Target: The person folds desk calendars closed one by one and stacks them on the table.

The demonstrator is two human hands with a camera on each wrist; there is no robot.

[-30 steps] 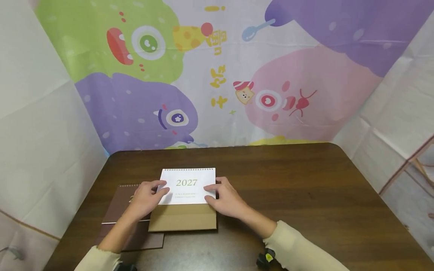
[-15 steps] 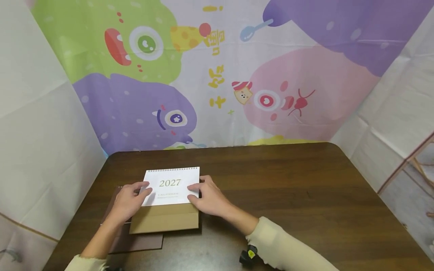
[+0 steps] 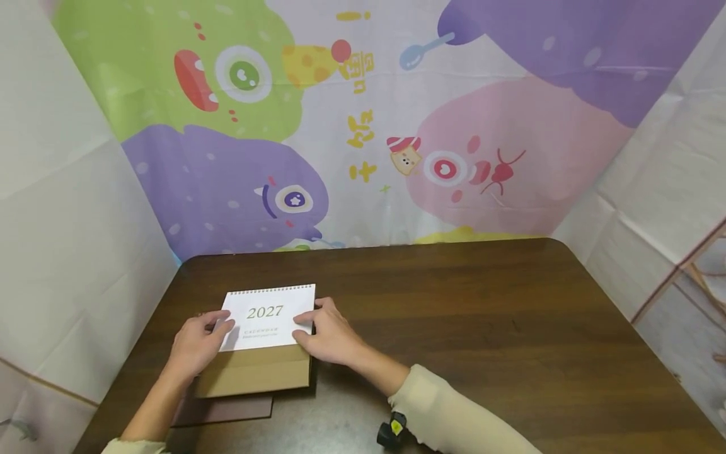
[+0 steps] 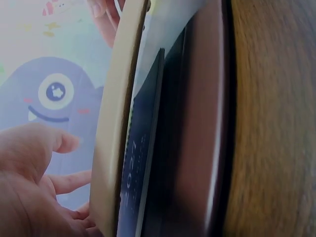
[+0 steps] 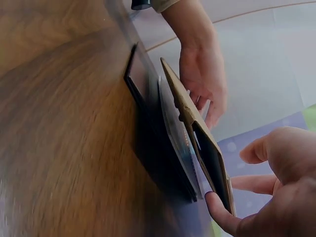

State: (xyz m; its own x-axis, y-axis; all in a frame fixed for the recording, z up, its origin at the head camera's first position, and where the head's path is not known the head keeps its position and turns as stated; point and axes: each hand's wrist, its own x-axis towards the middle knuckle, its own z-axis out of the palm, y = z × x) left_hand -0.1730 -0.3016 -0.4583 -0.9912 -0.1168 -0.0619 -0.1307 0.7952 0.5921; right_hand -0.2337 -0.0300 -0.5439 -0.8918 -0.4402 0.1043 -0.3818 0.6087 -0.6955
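Observation:
Both hands hold a desk calendar [image 3: 263, 318] with a white "2027" cover, a spiral along its top and a tan cardboard base. My left hand [image 3: 195, 347] grips its left edge, and my right hand [image 3: 331, 334] grips the right edge. Underneath lies a dark brown desk calendar [image 3: 227, 410], mostly covered in the head view, with only its front strip showing. From the left wrist view, the tan base [image 4: 116, 98] is raised above the brown calendar [image 4: 202, 123], with a gap between them. The right wrist view also shows the tan base [image 5: 192, 116] apart from the brown one.
The dark wooden table [image 3: 454, 328] extends to the right of the calendars. A printed cloth [image 3: 363, 208] with cartoon monsters hangs behind it. White cloth walls [image 3: 641, 208] stand at the sides. A small black device [image 3: 392, 430] sits at the right sleeve.
Both hands have carried the white calendar leftward, from partly beside the brown calendar to over it. More of the brown calendar is now covered. The grip looks the same.

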